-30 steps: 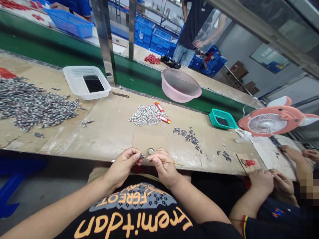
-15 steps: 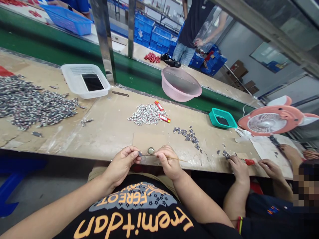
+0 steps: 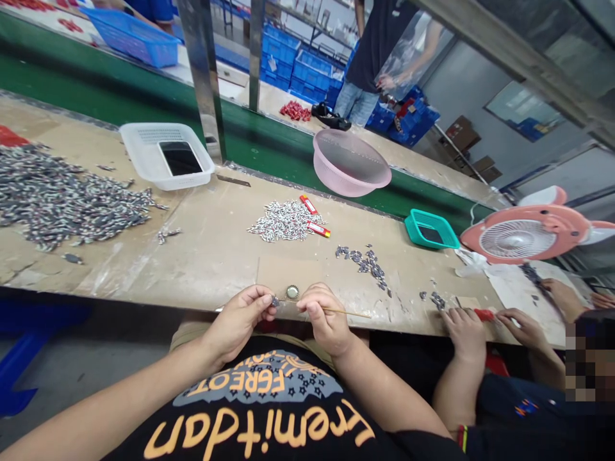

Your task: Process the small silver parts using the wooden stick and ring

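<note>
My left hand (image 3: 245, 315) pinches a small dark grey piece (image 3: 275, 300) between thumb and fingertips, near the table's front edge. In my right hand (image 3: 325, 318) is a thin tan stick (image 3: 353, 313), held like a pen, with its tail pointing right and its thin tip toward the grey piece. Whether tip and piece touch is too small to tell. A bottle cap (image 3: 292, 292) lies on the table just beyond and between my hands. Farther off sits a pile of small white-and-dark pieces (image 3: 281, 221), with two red-and-yellow packets at its right side. Loose dark grey pieces (image 3: 369, 264) lie to the right.
A large heap of grey-and-white pieces (image 3: 72, 198) covers the left. Behind stand a white basket (image 3: 139, 169) holding a phone, a pink basin (image 3: 353, 182) and a green basket (image 3: 413, 234). An orange fan (image 3: 542, 221) and a co-worker's hands (image 3: 464, 330) are at right.
The stick has shifted slightly to the right, away from the grey piece. My left hand has turned a little and the piece shows more. The co-worker's hand has moved slightly.
</note>
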The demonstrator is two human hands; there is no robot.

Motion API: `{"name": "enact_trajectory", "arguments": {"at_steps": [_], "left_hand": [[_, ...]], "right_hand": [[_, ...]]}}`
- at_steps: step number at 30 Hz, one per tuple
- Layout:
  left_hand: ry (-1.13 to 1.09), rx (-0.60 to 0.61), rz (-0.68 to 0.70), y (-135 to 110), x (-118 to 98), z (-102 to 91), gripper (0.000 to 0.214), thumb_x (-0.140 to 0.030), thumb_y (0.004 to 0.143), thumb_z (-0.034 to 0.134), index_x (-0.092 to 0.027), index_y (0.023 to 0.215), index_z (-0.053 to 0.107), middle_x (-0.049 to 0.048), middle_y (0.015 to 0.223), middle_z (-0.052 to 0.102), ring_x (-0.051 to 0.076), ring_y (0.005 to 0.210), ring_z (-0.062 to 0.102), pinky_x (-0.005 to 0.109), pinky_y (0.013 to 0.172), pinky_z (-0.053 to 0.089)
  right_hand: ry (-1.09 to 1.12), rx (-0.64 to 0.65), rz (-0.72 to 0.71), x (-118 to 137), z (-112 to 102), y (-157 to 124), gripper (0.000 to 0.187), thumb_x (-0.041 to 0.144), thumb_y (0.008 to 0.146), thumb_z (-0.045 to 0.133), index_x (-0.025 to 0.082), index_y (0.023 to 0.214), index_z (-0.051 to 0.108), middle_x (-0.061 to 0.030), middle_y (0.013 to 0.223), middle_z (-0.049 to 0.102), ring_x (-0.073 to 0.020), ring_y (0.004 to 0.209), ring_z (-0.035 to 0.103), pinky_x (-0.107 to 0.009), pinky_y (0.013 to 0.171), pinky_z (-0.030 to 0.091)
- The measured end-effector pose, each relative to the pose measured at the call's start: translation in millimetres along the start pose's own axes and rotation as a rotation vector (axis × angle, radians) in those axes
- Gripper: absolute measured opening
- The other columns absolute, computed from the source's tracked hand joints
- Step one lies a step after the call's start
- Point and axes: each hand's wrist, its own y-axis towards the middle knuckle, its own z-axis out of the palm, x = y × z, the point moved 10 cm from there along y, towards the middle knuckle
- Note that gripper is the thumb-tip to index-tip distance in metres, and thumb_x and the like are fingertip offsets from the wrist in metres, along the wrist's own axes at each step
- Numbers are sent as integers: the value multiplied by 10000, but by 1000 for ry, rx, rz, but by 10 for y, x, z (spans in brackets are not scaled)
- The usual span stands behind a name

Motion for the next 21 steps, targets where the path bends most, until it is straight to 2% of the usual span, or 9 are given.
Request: {"name": "enact_trajectory", "arguments": {"at_steps": [8,21], "left_hand": [[28,24,-4,-14,-4,31,152,-302,787,647,-172,784,568,-12,669,591,101,651,525,216,648,409],[35,24,23,-16,-26,7,139,-300,816,617,-178,817,550,-17,700,579,102,681,524,219,672,414]], "right_hand": [[-9,33,-33,91,116,60,251,302,934,407,226,848,630,-39,744,647,-172,749,582,-376,772,479],[-23,22,-67,145,101,30,198,223,912,433,216,858,624,-35,746,644,-168,747,584,-372,775,476]]}}
